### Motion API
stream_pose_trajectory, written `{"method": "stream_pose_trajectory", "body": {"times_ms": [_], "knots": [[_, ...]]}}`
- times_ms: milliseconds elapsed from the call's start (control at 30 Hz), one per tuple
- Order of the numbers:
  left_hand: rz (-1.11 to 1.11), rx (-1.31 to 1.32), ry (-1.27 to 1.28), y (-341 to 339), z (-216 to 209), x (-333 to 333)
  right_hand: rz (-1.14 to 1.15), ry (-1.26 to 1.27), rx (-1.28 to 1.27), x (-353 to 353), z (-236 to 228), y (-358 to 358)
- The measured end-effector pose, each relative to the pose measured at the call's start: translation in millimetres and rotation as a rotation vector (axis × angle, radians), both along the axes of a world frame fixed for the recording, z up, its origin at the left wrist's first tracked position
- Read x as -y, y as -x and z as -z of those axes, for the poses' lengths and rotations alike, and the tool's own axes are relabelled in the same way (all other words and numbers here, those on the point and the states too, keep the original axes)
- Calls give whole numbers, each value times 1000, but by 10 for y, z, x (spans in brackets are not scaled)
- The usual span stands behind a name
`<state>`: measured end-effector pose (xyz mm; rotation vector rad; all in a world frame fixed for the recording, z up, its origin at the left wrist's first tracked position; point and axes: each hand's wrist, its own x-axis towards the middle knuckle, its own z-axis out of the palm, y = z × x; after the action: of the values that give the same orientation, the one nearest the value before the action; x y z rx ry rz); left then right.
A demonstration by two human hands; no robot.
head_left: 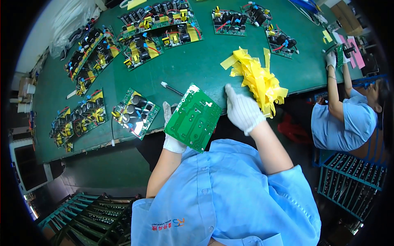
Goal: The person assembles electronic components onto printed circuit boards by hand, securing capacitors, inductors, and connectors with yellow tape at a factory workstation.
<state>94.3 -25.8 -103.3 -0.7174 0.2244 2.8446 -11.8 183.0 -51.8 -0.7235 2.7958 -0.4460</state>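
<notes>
My left hand [174, 143], in a white glove, grips a green circuit board [193, 117] by its left side. The board is tilted with its soldered underside toward me, so its other face is hidden. Behind its upper left edge a black cable with a white connector [164, 84] sticks out. My right hand [243, 107], also gloved in white, is over the table's near edge, right of the board and apart from it. One finger points forward; the others are partly hidden, and I see nothing held. Just beside it lies a heap of yellow tape strips [260, 82].
On the green table [123, 80], a board with large capacitors [136, 112] lies left of my hands. Several populated boards [160, 35] fill the far left, others [230, 21] the back. At right a co-worker [344, 119] handles another board [340, 55]. Racks [351, 180] stand below.
</notes>
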Motion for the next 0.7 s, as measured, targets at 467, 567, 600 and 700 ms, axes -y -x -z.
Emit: {"method": "stream_pose_trajectory", "body": {"times_ms": [467, 567, 600, 700], "knots": [[77, -296, 790, 679, -1597, -678, -69, 676, 65, -515, 429, -810], [-4, -771, 1397, 1197, -1762, -1289, -43, 747, 78, -622, 457, -807], [71, -853, 1383, 1321, -1834, -1599, -33, 721, 67, -688, 450, -793], [36, -1315, 1833, 1815, -1735, -2409, -27, 697, -101, -892, 480, -807]]}}
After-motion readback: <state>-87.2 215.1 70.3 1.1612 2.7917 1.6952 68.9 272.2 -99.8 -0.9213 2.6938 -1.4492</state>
